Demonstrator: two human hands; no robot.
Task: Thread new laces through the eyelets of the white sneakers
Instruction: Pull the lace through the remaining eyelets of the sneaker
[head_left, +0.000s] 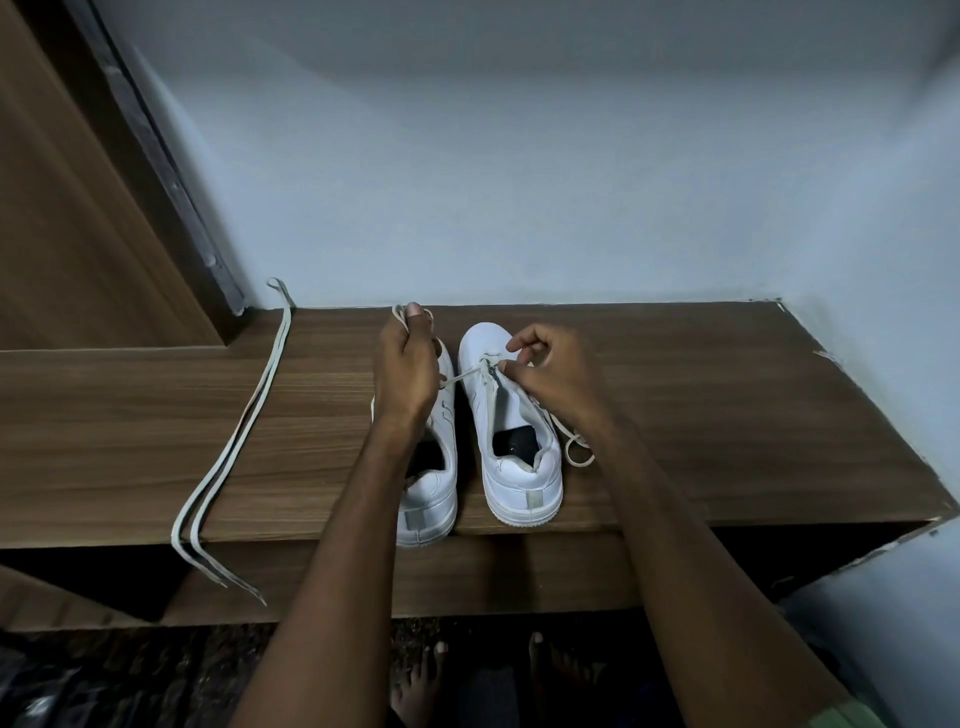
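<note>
Both sneakers sit at frame centre on the bench (675, 426), heels toward you. Keep the lace (462, 375) taut and flat as you draw it through the right sneaker (519, 467). Your right hand (558, 376) pinches it at the eyelets; your left hand (408, 371), raised over the left sneaker (434, 499), grips the free end. The spare lace (244, 426) lies far left.

Wooden shelf (675, 415), two white sneakers (519, 467) side by side, spare lace (244, 415) overhanging edge
</note>
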